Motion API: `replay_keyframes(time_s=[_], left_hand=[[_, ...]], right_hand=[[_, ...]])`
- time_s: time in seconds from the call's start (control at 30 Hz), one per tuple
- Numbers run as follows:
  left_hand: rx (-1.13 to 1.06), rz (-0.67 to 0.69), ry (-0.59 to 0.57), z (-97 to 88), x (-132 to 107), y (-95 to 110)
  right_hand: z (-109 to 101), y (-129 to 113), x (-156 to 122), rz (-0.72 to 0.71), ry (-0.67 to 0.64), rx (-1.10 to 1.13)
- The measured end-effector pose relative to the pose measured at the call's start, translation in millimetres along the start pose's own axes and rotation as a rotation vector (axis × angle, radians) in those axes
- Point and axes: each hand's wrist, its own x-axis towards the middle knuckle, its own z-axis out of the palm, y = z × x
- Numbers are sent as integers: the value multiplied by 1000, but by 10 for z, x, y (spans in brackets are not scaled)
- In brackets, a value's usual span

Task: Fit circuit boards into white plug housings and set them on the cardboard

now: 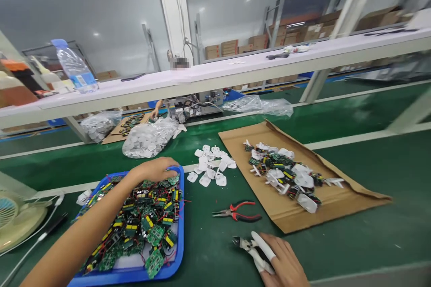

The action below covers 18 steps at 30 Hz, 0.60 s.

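My left hand point(155, 169) reaches over the far right corner of a blue tray point(182, 233), its fingers curved down and apart above the circuit boards point(156, 235) heaped inside. These green boards carry yellow-and-black parts and thin red wires. In my right hand point(283, 260), which wears white finger covers, is a pair of side cutters point(244, 244), jaws pointing left. Just beyond it lie red-handled long-nose pliers point(235, 211) on the green table. Between tray and cardboard is a loose pile of white plastic pieces point(210, 166).
A cardboard sheet point(286, 224) on the right bears boards with white pieces attached point(286, 170). Farther back are a bag of white pieces point(150, 139) and another person's hand point(156, 110). A raised shelf point(208, 74) crosses ahead, holding a water bottle point(76, 67). A fan point(16, 219) stands left.
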Motion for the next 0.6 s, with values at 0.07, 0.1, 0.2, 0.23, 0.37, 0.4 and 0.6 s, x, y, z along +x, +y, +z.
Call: replay_keyframes(time_s=[0.07, 0.1, 0.2, 0.23, 0.37, 0.4, 0.6], left_hand=[[-13, 116, 17, 16, 239, 247], [-17, 178, 13, 64, 369, 398], [-17, 325, -27, 333, 770, 898], [-16, 360, -33, 441, 904, 1062], [-38, 439, 6, 800, 1439, 1623], [-51, 447, 29, 860, 1572, 1734], [-193, 470, 186, 1099, 2221, 2175]], right_hand=[[6, -48, 6, 32, 10, -3], [12, -65, 3, 47, 9, -8], [35, -94, -23, 87, 1, -26], [42, -99, -34, 99, 4, -28], [56, -116, -68, 134, 9, -29], [56, -117, -73, 140, 5, -29], [70, -103, -101, 162, 28, -17]])
